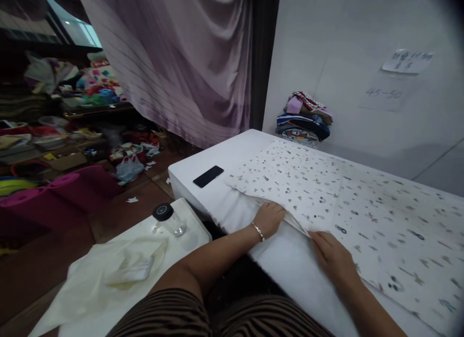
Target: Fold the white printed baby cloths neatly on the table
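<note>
A white cloth printed with small dark and green figures [311, 177] lies spread over a white-covered table or bed [239, 155]. Its near edge is lifted and bent between my two hands. My left hand [271, 218], with a silver bracelet at the wrist, has its fingers closed round that edge, and the fingertips are partly hidden by the cloth. A short way to the right, my right hand [331, 255] pinches the same edge between thumb and fingers. A dark phone [209, 176] rests on the white cover, apart from the cloth.
To the left stands a small white table [181, 209] with a clear black-lidded bottle [163, 212] and a crumpled cream cloth [119, 264]. Folded clothes [304, 119] are piled by the wall. Pink rolls [72, 197] and clutter cover the floor. A purple curtain [203, 51] hangs behind.
</note>
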A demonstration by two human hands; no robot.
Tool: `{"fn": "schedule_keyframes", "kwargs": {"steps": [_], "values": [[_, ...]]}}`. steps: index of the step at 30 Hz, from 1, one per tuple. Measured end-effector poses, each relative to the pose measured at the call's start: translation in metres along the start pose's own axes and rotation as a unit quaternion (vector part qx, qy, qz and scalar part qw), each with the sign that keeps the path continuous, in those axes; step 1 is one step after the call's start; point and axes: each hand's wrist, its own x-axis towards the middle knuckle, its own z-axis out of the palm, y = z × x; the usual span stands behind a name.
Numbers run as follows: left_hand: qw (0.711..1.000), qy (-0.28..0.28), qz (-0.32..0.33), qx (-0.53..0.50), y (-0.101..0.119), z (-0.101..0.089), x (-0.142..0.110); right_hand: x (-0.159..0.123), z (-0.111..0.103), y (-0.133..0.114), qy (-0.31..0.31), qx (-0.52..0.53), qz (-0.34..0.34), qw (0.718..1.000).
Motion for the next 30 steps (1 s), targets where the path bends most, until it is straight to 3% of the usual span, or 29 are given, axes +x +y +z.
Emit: {"fn": "schedule_keyframes", "kwargs": {"steps": [5,8,15,19,25,30], "values": [[1.0,-0.002,0.011,-0.008,-0.006,0.002,-0.012,0.009,0.009,-0.004,-0.03,-0.028,-0.036,0.998],[0.999,0.026,0.017,-0.022,-0.004,0.003,-0.012,0.025,0.015,-0.013,-0.047,-0.062,-0.041,0.996],[0.999,0.015,-0.028,-0.025,-0.005,0.0,-0.012,0.067,0.027,-0.041,-0.126,-0.123,-0.007,0.984],[0.996,0.009,-0.09,-0.022,-0.014,0.005,-0.014,0.072,0.031,-0.047,-0.182,-0.114,0.004,0.977],[0.989,-0.007,-0.142,-0.031,-0.031,0.002,-0.011,0.077,0.022,-0.049,-0.205,-0.067,0.06,0.975],[0.991,-0.005,-0.112,-0.066,-0.039,-0.005,-0.019,0.091,0.016,-0.056,-0.243,-0.035,0.065,0.967]]}}
